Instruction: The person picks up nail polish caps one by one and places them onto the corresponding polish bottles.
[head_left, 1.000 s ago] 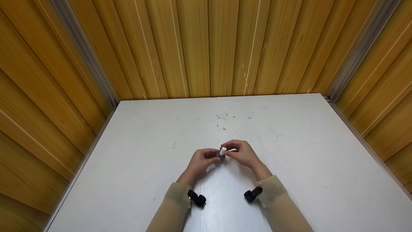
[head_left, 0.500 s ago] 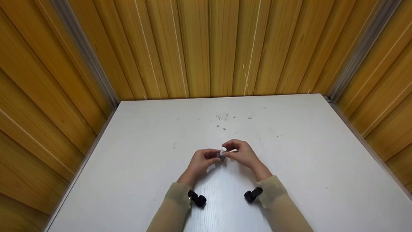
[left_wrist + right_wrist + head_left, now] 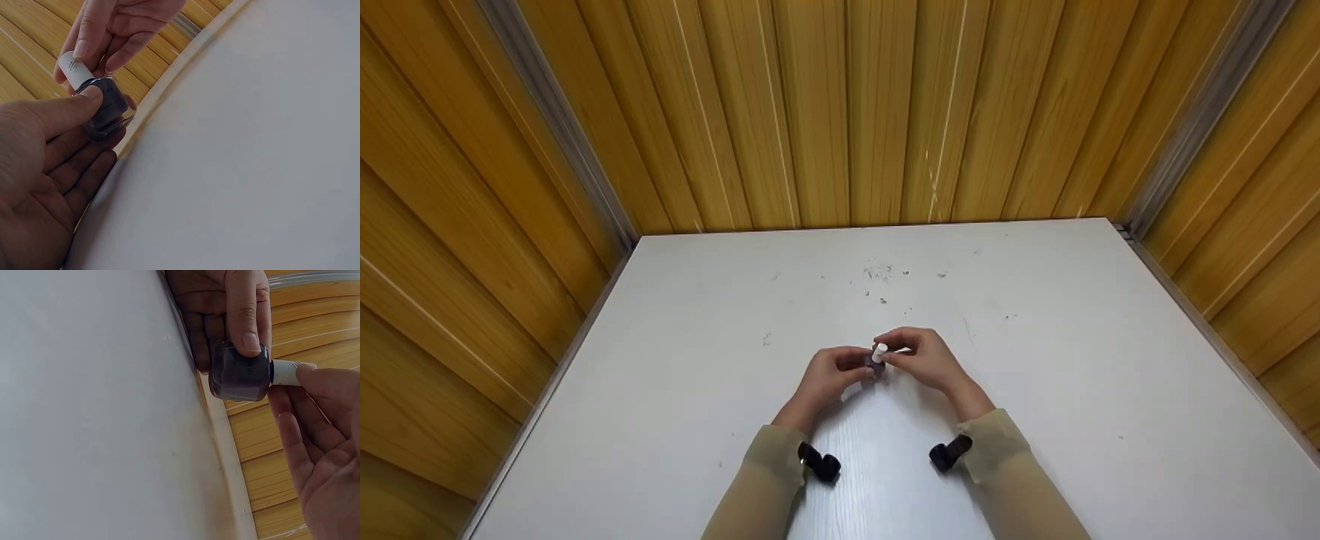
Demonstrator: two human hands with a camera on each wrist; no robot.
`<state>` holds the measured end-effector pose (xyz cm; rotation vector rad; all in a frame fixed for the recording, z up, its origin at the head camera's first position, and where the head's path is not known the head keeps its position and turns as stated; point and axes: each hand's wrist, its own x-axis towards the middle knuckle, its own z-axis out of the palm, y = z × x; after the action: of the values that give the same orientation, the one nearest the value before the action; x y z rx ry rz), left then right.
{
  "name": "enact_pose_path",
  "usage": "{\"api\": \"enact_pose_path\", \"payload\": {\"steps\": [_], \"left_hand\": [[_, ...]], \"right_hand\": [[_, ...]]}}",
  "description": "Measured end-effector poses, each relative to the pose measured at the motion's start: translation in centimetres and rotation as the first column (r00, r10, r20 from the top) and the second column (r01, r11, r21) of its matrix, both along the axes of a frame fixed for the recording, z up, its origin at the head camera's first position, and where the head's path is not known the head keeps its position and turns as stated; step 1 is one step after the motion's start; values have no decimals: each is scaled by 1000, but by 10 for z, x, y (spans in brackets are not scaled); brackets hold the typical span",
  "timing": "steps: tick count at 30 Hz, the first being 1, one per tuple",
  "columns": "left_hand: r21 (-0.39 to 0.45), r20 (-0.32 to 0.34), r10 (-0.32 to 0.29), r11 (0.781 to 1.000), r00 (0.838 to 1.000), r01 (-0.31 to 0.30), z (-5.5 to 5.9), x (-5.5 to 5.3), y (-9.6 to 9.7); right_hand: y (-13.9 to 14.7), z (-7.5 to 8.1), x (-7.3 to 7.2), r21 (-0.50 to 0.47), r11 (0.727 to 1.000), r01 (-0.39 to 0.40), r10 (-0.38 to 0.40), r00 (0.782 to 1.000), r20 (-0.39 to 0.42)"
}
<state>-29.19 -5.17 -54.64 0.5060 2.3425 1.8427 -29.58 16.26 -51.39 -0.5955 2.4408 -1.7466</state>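
A small glass nail polish bottle (image 3: 110, 107) with dark purple polish is held between both hands, near the middle of the white table in the head view. My left hand (image 3: 826, 376) pinches the glass body, thumb on its front face and fingers behind. The thumb and fingers of my right hand (image 3: 928, 360) pinch the white cap (image 3: 286, 373). In the right wrist view the cap sits at the bottle's neck, with a narrow dark band between cap and glass. The bottle leans, cap end pointing up and away from the left palm in the left wrist view.
The white tabletop (image 3: 697, 315) carries several small dark scuffs (image 3: 877, 271) beyond the hands. Wood-patterned panels (image 3: 847, 112) rise behind it and at both sides, with grey metal posts (image 3: 566, 120) in the corners. Black wrist cameras (image 3: 821, 463) sit on both sleeves.
The right fingers shift slightly on the white cap, dipping a little lower between half a second ago and now. The left hand and bottle stay almost in place.
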Motion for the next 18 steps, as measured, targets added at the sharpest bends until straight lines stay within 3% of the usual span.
{"api": "enact_pose_path", "payload": {"steps": [18], "left_hand": [[-16, -3, 2, 1000, 1000, -2, 1, 0, 0]], "right_hand": [[-3, -1, -2, 25, 997, 74, -75, 997, 20]]}}
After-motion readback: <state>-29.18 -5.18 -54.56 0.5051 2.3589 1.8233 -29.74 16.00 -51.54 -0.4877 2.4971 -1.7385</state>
